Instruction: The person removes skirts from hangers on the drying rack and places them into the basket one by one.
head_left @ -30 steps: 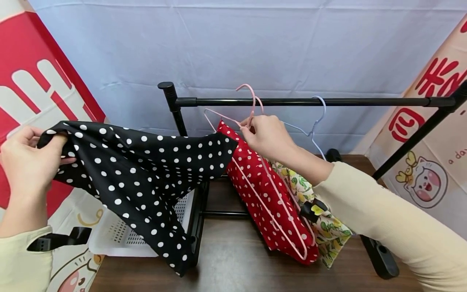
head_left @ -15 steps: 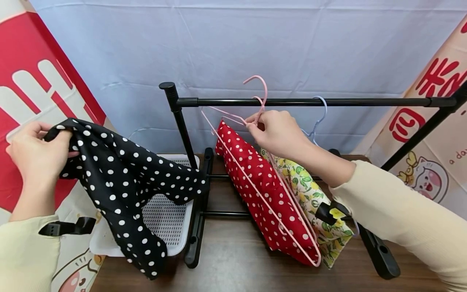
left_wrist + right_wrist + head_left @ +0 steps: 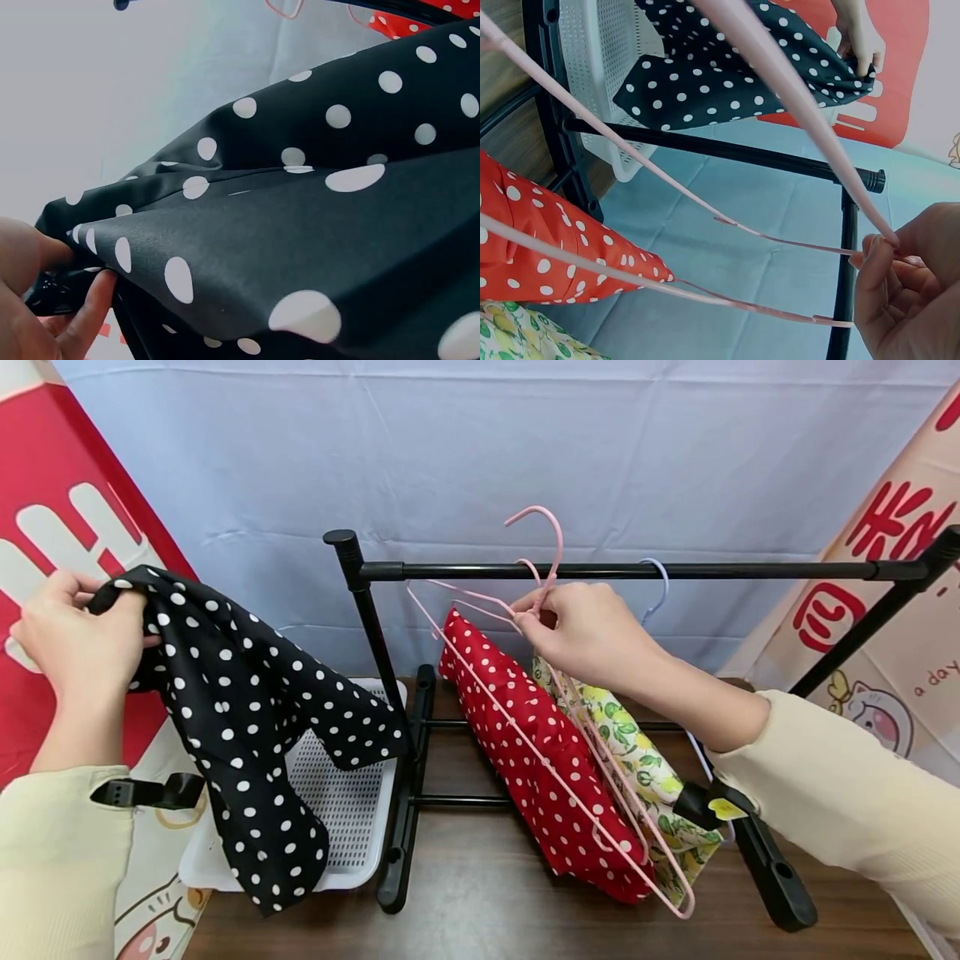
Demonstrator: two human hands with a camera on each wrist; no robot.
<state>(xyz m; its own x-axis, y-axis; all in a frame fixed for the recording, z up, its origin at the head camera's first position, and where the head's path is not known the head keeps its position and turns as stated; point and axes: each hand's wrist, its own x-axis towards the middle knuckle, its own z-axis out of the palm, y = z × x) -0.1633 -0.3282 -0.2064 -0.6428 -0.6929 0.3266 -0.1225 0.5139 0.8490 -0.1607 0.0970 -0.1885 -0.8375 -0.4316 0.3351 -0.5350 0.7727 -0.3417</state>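
In the head view my left hand (image 3: 86, 635) pinches a gathered edge of a black cloth garment with white dots (image 3: 240, 718); the rest of it droops over the white basket (image 3: 378, 852). Its exact kind is unclear. My right hand (image 3: 592, 631) grips a pink clothes hanger (image 3: 557, 539) just below the hook. That hook stands above the black rack bar (image 3: 465, 572), and the hanger carries no cloth. Behind it, a red dotted garment (image 3: 502, 702) hangs on another pink hanger. The right wrist view shows my fingertips (image 3: 877, 262) pinching the thin pink frame.
A lemon-print garment (image 3: 637, 735) hangs behind the red one, near a pale blue hanger (image 3: 658, 597). The rack's black feet (image 3: 780, 885) stand on a brown wooden table (image 3: 480, 902). A pale cloth backdrop (image 3: 465, 452) is behind, with printed panels (image 3: 862, 618) at both sides.
The pink hanger in my right hand has moved right and up. The black garment has swung left, away from the red one, and my left hand has risen slightly.
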